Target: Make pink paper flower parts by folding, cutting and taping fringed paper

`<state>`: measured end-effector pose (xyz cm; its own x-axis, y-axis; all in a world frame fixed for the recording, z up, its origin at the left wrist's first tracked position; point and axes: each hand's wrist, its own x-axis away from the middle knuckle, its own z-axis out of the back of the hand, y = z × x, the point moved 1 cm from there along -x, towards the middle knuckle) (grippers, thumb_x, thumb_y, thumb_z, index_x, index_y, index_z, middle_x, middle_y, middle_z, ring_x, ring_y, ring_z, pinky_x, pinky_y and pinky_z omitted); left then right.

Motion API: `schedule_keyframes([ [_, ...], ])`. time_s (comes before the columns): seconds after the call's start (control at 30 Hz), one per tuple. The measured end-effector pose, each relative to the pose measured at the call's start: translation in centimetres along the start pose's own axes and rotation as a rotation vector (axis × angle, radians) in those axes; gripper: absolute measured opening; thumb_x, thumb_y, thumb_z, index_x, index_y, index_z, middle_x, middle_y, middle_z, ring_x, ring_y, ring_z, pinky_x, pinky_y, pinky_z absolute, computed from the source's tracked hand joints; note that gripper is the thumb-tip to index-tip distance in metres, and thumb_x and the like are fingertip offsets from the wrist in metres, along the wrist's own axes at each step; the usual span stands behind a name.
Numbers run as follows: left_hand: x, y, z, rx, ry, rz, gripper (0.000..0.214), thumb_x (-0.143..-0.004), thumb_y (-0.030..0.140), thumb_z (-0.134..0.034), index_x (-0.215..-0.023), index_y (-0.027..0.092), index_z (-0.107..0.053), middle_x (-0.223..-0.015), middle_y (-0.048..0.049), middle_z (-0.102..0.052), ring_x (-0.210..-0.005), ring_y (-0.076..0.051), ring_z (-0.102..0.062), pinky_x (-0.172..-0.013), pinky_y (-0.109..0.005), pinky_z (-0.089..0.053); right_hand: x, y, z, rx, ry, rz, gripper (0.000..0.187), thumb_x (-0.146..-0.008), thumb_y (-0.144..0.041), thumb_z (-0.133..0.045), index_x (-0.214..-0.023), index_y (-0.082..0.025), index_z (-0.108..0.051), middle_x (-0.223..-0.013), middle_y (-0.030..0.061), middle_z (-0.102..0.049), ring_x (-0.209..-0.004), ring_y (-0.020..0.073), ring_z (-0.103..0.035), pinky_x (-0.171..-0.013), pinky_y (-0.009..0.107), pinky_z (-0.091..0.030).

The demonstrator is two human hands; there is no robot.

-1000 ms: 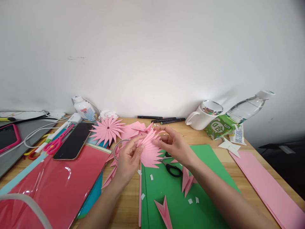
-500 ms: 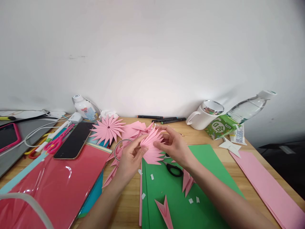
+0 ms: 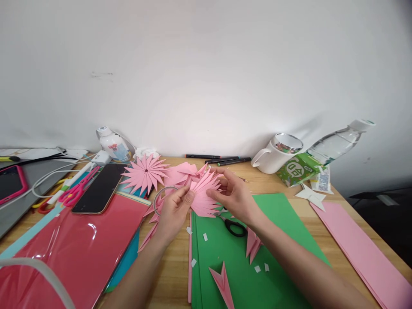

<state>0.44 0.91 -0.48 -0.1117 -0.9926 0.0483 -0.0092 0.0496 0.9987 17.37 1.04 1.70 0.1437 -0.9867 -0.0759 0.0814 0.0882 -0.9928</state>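
Between my hands is a pink folded-paper fan (image 3: 202,195) with many pointed tips, held over the far left part of the green paper stack (image 3: 270,266). My left hand (image 3: 175,208) pinches its left edge between thumb and fingers. My right hand (image 3: 233,193) has thumb and curled fingers on the fan's right side. A finished pink paper star wheel (image 3: 146,171) lies beyond my left hand. Black-handled scissors (image 3: 234,227) lie under the fan, their blades partly hidden. Loose folded pink pieces (image 3: 222,283) rest on the green paper, and a tape roll (image 3: 157,201) sits beside my left hand.
A phone (image 3: 99,189) and pink scissors (image 3: 79,189) lie left, near red wrapped paper (image 3: 86,240). Along the wall are markers (image 3: 233,162), a white mug (image 3: 273,156), a green tissue pack (image 3: 296,169) and a leaning water bottle (image 3: 337,143). Pink paper strips (image 3: 363,249) lie right.
My left hand has shifted slightly left and down along the fan's edge, and its thumb lies differently. The fan looks a little more spread. My right hand stays nearly in place.
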Motion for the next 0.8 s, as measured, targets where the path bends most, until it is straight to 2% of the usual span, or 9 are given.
schedule_keyframes([
  [0.2,-0.2,-1.0,0.5,-0.038,-0.004,-0.094,0.038,-0.078,0.049,-0.065,-0.06,0.015,-0.06,-0.059,0.0032,-0.043,-0.054,-0.01,-0.039,-0.049,-0.022,-0.033,0.0,0.3,-0.2,0.014,0.01,0.001,0.044,-0.076,-0.025,-0.066,-0.117,-0.022,-0.051,-0.069,-0.0054,-0.051,-0.061,0.0114,-0.047,-0.057,0.025,-0.04],
  [0.33,-0.2,-0.7,0.4,-0.061,0.006,-0.134,0.037,-0.079,0.048,-0.064,-0.063,0.015,-0.062,-0.06,0.0028,-0.044,-0.054,-0.01,-0.04,-0.049,-0.023,-0.034,-0.1,0.3,-0.3,-0.016,-0.009,-0.011,0.042,-0.076,-0.027,-0.068,-0.114,-0.021,-0.051,-0.069,-0.0049,-0.052,-0.061,0.0111,-0.047,-0.057,0.024,-0.04],
  [0.43,0.0,0.1,0.1,-0.11,-0.003,-0.146,0.037,-0.077,0.049,-0.064,-0.062,0.015,-0.059,-0.058,0.0026,-0.045,-0.054,-0.01,-0.04,-0.049,-0.022,-0.033,-0.1,0.4,-0.2,-0.03,-0.029,0.009,0.048,-0.075,-0.029,-0.07,-0.118,-0.021,-0.05,-0.084,0.0005,-0.06,-0.072,0.0139,-0.054,-0.063,0.027,-0.045],
  [0.5,0.1,0.5,-0.1,-0.159,-0.021,-0.152,0.041,-0.077,0.05,-0.063,-0.057,0.016,-0.053,-0.055,0.0035,-0.04,-0.053,-0.01,-0.036,-0.047,-0.022,-0.03,-0.1,0.6,-0.2,-0.022,-0.034,0.026,0.05,-0.075,-0.029,-0.071,-0.121,-0.022,-0.051,-0.09,0.0024,-0.062,-0.077,0.0145,-0.055,-0.065,0.027,-0.045],
  [0.67,0.2,0.5,-0.6,-0.19,-0.045,-0.156,0.039,-0.08,0.051,-0.057,-0.061,0.019,-0.046,-0.058,0.0046,-0.036,-0.054,-0.01,-0.034,-0.048,-0.022,-0.03,-0.1,1.0,-0.3,-0.016,-0.016,0.046,0.037,-0.076,-0.025,-0.068,-0.111,-0.021,-0.056,-0.083,0.0006,-0.061,-0.072,0.0134,-0.054,-0.062,0.025,-0.043],
  [0.8,0.1,0.3,-0.7,-0.189,-0.062,-0.141,0.039,-0.08,0.053,-0.056,-0.062,0.02,-0.046,-0.059,0.0043,-0.037,-0.055,-0.011,-0.034,-0.049,-0.022,-0.03,-0.1,1.2,-0.5,-0.017,0.004,0.047,0.038,-0.074,-0.024,-0.069,-0.109,-0.021,-0.055,-0.082,-0.0004,-0.061,-0.072,0.014,-0.056,-0.063,0.026,-0.044],
])
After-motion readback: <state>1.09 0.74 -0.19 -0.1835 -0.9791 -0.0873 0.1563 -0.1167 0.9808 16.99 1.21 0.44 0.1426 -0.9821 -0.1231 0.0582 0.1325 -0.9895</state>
